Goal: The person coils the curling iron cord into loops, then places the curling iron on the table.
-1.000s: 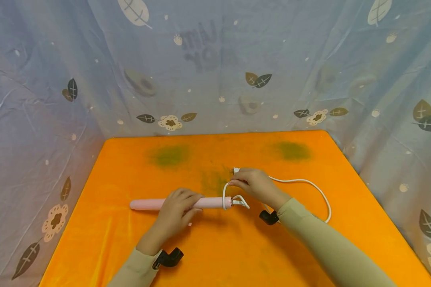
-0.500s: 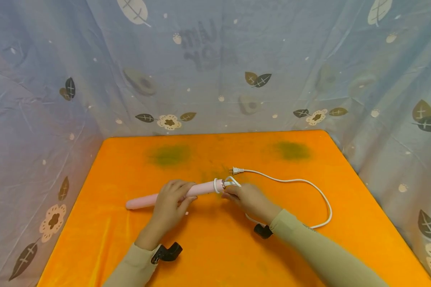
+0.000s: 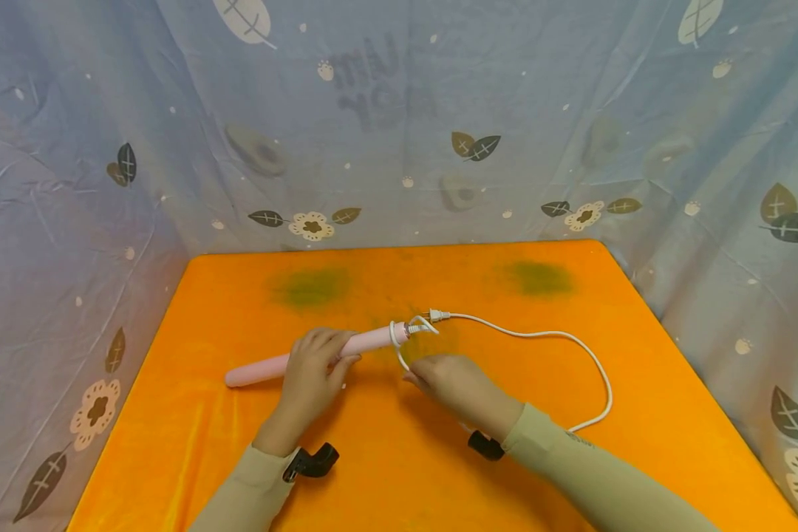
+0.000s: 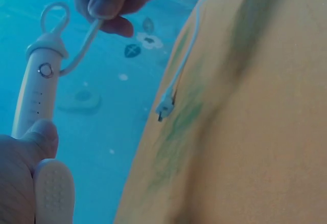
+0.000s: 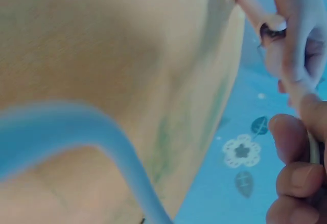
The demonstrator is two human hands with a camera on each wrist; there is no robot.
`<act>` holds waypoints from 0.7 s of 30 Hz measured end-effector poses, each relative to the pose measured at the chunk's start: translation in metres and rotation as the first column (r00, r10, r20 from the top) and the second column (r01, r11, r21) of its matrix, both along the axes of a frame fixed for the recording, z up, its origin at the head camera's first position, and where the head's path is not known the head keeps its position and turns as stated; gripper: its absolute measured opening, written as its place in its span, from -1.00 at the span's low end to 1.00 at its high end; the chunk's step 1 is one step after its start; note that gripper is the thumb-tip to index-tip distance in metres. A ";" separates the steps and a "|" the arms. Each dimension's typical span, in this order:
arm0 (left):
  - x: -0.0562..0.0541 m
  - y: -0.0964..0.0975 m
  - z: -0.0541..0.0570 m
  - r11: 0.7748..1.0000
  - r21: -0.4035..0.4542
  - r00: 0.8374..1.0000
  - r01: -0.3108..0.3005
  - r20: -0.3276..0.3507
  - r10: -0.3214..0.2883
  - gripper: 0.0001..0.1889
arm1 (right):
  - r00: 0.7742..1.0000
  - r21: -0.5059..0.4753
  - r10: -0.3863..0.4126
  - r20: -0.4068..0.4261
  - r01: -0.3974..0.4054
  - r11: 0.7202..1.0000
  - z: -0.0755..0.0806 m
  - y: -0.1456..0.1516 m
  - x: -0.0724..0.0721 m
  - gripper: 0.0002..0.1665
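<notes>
Head view: left of the worktop's (image 3: 399, 488) middle, the left hand (image 3: 309, 377) grips the pink curling iron (image 3: 372, 340) at mid-length, tip (image 3: 236, 377) toward the left edge. The right hand (image 3: 462, 386) pinches the white cord (image 3: 539, 335) between its fingers (image 5: 300, 180); the cord loops round the handle (image 4: 37, 88), while the plug (image 3: 437, 315) lies toward the far edge. Winding cord seems the step in hand; another turn calls for tension and a steady handle.

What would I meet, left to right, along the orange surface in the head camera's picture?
The pink wand's rounded tip → the left hand gripping the wand → the white cord's loop around the wand → the right hand pinching the cord → the cord's outer bend.
</notes>
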State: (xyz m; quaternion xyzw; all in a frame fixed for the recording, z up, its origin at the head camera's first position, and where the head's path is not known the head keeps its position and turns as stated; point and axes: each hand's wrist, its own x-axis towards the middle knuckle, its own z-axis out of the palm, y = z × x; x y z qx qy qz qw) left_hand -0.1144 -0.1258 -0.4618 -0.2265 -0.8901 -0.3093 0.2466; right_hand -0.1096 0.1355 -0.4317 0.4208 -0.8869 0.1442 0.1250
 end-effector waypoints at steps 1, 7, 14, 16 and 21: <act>0.000 0.000 0.000 1.000 -0.001 1.000 -0.003 0.000 0.003 -0.60 | 1.000 0.010 -0.001 -0.006 0.001 1.000 0.002 0.000 0.002 -0.70; -0.002 0.002 0.000 1.000 -0.018 1.000 -0.009 0.012 0.010 -0.60 | 0.997 0.051 -0.012 -0.070 0.016 0.999 0.011 0.000 0.010 -0.74; -0.003 0.003 -0.005 0.996 -0.085 0.999 -0.008 0.031 0.011 -0.60 | 0.982 0.062 -0.044 -0.184 0.056 0.996 0.014 0.002 0.012 -0.75; -0.002 0.004 -0.007 0.993 -0.114 0.999 -0.008 0.048 0.013 -0.60 | 0.975 0.058 -0.033 -0.219 0.046 0.997 0.016 0.002 0.012 -0.77; 0.000 0.008 -0.011 0.983 -0.181 0.995 0.015 0.101 0.003 -0.61 | 0.957 0.071 0.005 -0.290 0.017 0.997 0.024 0.004 0.011 -0.84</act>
